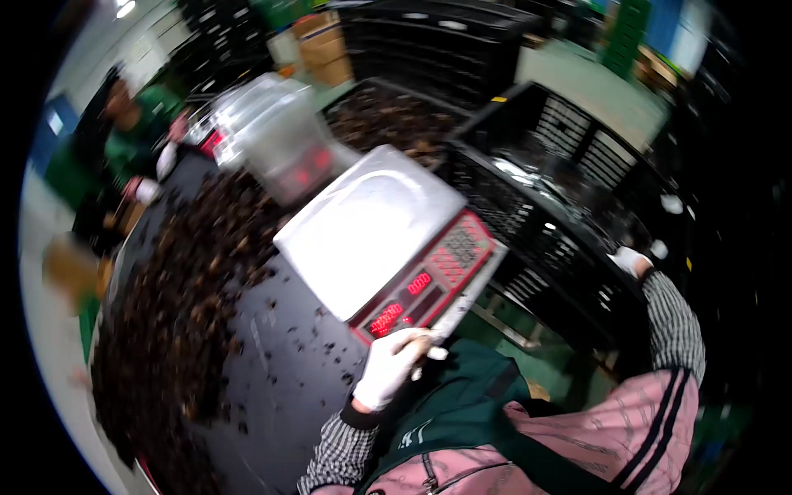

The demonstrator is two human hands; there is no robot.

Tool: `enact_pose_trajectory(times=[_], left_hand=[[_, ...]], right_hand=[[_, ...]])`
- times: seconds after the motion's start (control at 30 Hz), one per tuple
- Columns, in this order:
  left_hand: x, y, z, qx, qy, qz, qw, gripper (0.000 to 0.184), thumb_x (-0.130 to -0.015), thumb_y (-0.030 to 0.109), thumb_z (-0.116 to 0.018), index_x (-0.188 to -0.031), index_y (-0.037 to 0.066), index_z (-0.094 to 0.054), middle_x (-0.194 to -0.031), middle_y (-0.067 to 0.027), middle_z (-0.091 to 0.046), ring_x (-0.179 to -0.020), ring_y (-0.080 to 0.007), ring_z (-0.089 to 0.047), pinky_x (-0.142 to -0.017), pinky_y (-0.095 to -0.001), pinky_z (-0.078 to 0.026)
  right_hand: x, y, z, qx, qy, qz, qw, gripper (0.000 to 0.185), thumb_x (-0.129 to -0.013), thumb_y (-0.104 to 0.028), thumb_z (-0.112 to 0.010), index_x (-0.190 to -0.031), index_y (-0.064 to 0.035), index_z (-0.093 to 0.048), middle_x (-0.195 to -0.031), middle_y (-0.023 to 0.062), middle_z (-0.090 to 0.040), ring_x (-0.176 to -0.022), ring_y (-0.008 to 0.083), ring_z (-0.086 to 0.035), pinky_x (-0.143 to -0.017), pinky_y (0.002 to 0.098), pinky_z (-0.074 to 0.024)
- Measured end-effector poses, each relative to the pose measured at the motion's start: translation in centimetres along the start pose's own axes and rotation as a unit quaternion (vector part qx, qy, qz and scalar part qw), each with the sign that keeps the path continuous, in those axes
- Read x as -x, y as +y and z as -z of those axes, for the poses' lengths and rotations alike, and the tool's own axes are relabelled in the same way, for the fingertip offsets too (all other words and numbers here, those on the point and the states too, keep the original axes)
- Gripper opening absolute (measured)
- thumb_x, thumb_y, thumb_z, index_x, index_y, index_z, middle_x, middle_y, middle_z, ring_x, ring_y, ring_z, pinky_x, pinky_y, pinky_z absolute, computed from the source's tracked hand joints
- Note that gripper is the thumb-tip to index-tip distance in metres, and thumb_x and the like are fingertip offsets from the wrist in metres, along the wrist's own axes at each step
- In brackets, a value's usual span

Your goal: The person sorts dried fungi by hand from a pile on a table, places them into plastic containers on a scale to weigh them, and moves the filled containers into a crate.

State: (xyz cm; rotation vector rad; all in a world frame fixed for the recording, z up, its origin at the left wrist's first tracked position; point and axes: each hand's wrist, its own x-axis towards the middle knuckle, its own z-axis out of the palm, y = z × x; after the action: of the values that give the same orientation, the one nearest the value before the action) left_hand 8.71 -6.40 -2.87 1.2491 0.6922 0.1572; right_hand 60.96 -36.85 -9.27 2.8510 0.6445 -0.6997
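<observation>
Digital scale [375, 223], at dark surface [264, 363] edge; gloved left hand [392, 365], fingers curled, beside its display panel, grip unclear; gloved right hand [631, 261], grip unclear, at black slotted crate [495, 198].

A ceiling lamp [125, 8] is glowing at upper left, while the right side is lying in near-darkness. Glare is whitening the scale plate [371, 231]; red digits [385, 318] are shining. Blur is softening the clear tubs [268, 124], and wide-angle distortion is bowing the edges into black.
</observation>
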Motion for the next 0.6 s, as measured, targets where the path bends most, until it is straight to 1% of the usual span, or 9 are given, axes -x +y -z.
enact_pose_trajectory(times=[0.03, 0.1, 0.13, 0.2, 0.27, 0.3, 0.4, 0.53, 0.6], left_hand=[[0.2, 0.1, 0.3, 0.009, -0.007, -0.005, 1.0, 0.026, -0.102, 0.014, -0.057, -0.118, -0.001, -0.072, -0.092, -0.0068, -0.078, -0.057, -0.0036, -0.052, -0.052, -0.0186, -0.042], [0.7, 0.6, 0.9, 0.034, -0.02, 0.002, 0.999, 0.027, -0.102, 0.013, -0.057, -0.12, -0.001, -0.072, -0.092, -0.0068, -0.077, -0.059, -0.0039, -0.055, -0.054, -0.0183, -0.044], [0.8, 0.5, 1.3, 0.039, -0.026, -0.001, 0.999, 0.027, -0.103, 0.015, -0.058, -0.121, -0.001, -0.072, -0.09, -0.0057, -0.076, -0.059, -0.0038, -0.055, -0.054, -0.0184, -0.044], [0.9, 0.0, 1.9, 0.054, -0.034, -0.004, 0.998, 0.027, -0.103, 0.018, -0.06, -0.121, 0.001, -0.072, -0.088, -0.0051, -0.076, -0.058, -0.0037, -0.054, -0.054, -0.0184, -0.043], [1.4, 0.2, 2.2, 0.059, -0.031, -0.019, 0.998, 0.028, -0.103, 0.024, -0.063, -0.121, 0.005, -0.073, -0.082, -0.0024, -0.073, -0.057, -0.0025, -0.052, -0.053, -0.018, -0.042], [1.7, 0.3, 2.3, 0.065, -0.026, -0.012, 0.997, 0.028, -0.103, 0.025, -0.063, -0.12, 0.005, -0.074, -0.08, -0.0012, -0.071, -0.057, -0.0024, -0.052, -0.053, -0.018, -0.042], [2.7, -0.6, 3.0, 0.092, -0.001, -0.008, 0.996, 0.03, -0.102, 0.028, -0.067, -0.118, 0.004, -0.074, -0.077, 0.0004, -0.067, -0.059, -0.002, -0.056, -0.052, -0.0188, -0.042], [5.6, -2.5, 5.6, 0.141, 0.096, 0.004, 0.985, 0.026, -0.102, 0.024, -0.066, -0.118, 0.005, -0.074, -0.077, 0.0005, -0.067, -0.06, -0.0021, -0.056, -0.052, -0.0183, -0.042], [7.8, -2.7, 7.4, 0.106, 0.179, 0.009, 0.978, 0.027, -0.104, 0.023, -0.061, -0.12, 0.005, -0.074, -0.075, 0.0003, -0.069, -0.059, -0.0016, -0.055, -0.053, -0.0179, -0.042]], right_hand=[[0.7, -1.0, 1.8, -0.116, 0.096, 0.001, 0.989, 0.067, -0.088, -0.064, -0.062, -0.097, 0.0017, -0.075, -0.091, 0.0163, -0.073, -0.079, 0.0271, -0.068, -0.074, 0.0387, -0.0524], [1.9, -2.9, 5.3, -0.329, 0.28, 0.071, 0.899, 0.028, -0.096, -0.031, -0.069, -0.101, -0.0045, -0.072, -0.08, 0.0067, -0.068, -0.061, 0.0126, -0.06, -0.059, 0.0296, -0.0495], [0.4, -2.5, 6.9, -0.338, 0.413, 0.176, 0.827, 0.018, -0.104, -0.021, -0.061, -0.11, -0.0071, -0.072, -0.088, 0.0045, -0.069, -0.071, 0.0076, -0.06, -0.068, 0.0243, -0.0506], [10.0, -12.8, 11.8, -0.487, 0.39, 0.173, 0.762, 0.025, -0.107, -0.021, -0.057, -0.122, -0.0061, -0.07, -0.099, 0.0034, -0.07, -0.085, 0.0064, -0.061, -0.079, 0.0226, -0.0497], [13.2, -19.7, 12.4, -0.515, 0.371, 0.302, 0.711, 0.031, -0.109, -0.02, -0.054, -0.132, -0.0027, -0.065, -0.107, 0.004, -0.071, -0.092, 0.0091, -0.063, -0.085, 0.0239, -0.0513], [14.7, -24.1, 12.2, -0.516, 0.363, 0.346, 0.694, 0.032, -0.11, -0.017, -0.051, -0.133, 0.0014, -0.062, -0.119, 0.0076, -0.069, -0.101, 0.0119, -0.065, -0.092, 0.0269, -0.0529], [16.0, -36.1, 12.5, -0.465, 0.312, 0.469, 0.683, 0.03, -0.109, -0.011, -0.051, -0.133, 0.0032, -0.061, -0.131, 0.0121, -0.066, -0.116, 0.0195, -0.066, -0.103, 0.0332, -0.0525], [11.7, -51.3, 15.0, -0.409, 0.25, 0.634, 0.607, 0.031, -0.107, -0.008, -0.053, -0.135, 0.0024, -0.06, -0.136, 0.0131, -0.065, -0.125, 0.0211, -0.063, -0.109, 0.0315, -0.048], [10.6, -58.3, 16.7, -0.274, 0.354, 0.671, 0.591, 0.039, -0.103, -0.012, -0.059, -0.141, -0.0012, -0.057, -0.14, 0.0148, -0.063, -0.129, 0.0252, -0.06, -0.111, 0.0324, -0.0456]])
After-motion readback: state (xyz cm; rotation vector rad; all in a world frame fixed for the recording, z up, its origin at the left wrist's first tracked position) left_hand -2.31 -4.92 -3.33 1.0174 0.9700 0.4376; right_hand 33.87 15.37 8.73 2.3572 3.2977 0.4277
